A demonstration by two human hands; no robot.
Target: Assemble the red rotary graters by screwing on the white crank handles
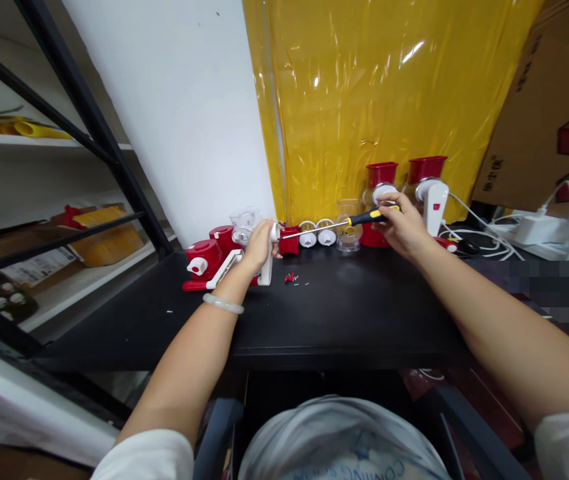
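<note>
My left hand [261, 245] is closed around a white plastic housing [267, 268], which stands on the black table. In my right hand [403, 223] is a screwdriver [364, 217] with a black and yellow handle, held nearly level. Its long metal shaft points left, and the tip reaches the housing beside my left fingers; whether it sits in a screw I cannot tell. Small red pieces [290, 277] and several tiny screws lie on the table just right of the housing. Behind my left hand are red bases [204, 259] and a clear plastic part [247, 225].
White-rimmed drums [308, 234] and a clear container [349, 233] line the back of the black table [344, 313]. Two red-topped machines [434, 200] stand behind my right hand. White cables and a power strip [539, 230] lie at right; a shelf rack [99, 140] stands left.
</note>
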